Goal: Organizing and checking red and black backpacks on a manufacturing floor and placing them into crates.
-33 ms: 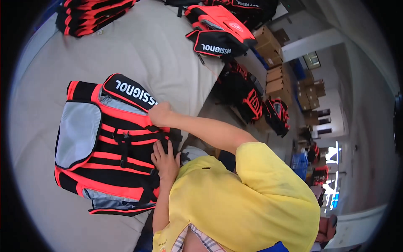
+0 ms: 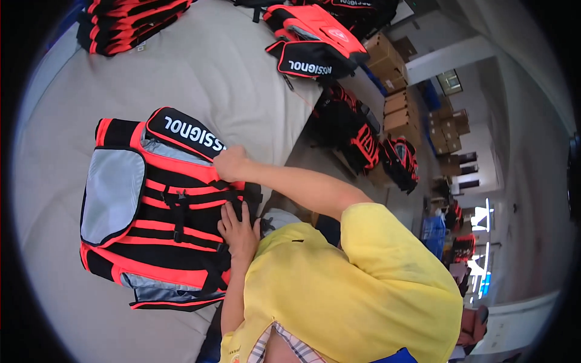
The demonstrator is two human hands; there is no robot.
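A black and bright orange-red backpack with a grey mesh panel lies on the cloth-covered table, straps and buckles facing up. My left hand rests flat on the end of the backpack nearest me, its fingers spread over the black fabric beside the straps. Along the far side, a black side pocket with white lettering and red piping stands out from the bag. Closed at the near end of that pocket is my right hand. Its fingertips are hidden, so the exact part pinched cannot be seen.
The beige cloth is wrinkled. A stack of red and black pieces sits at the far left, another red backpack at the far edge. More bags stand beyond the table's right side, near cardboard boxes and a blue crate.
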